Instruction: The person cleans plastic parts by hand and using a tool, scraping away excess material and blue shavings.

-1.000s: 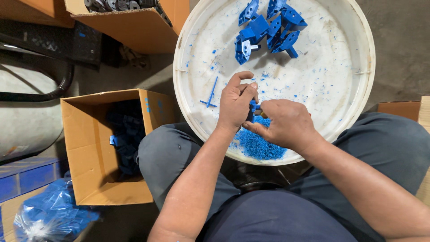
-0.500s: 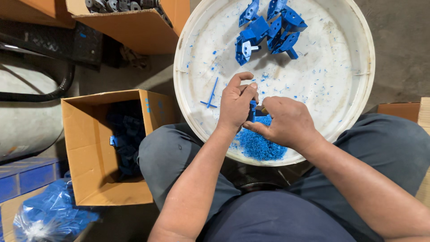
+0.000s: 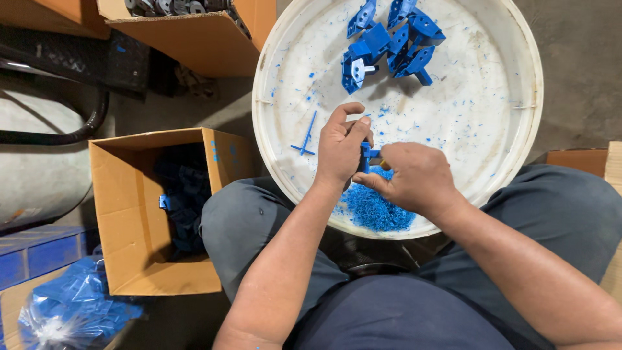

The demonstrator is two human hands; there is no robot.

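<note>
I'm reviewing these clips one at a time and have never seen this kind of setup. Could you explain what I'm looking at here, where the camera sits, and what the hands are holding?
There is no machine: a seated person works with two bare hands. The single camera is worn on the head and looks down over the lap. A large round white plastic tray rests across the knees. On it lie a pile of blue plastic bracket-like parts, a thin blue T-shaped plastic stick, and a heap of blue plastic shavings. The left hand and the right hand meet over the tray, gripping one small blue plastic piece between them. Beside the left leg stands an open brown cardboard box with dark blue parts inside.
</note>
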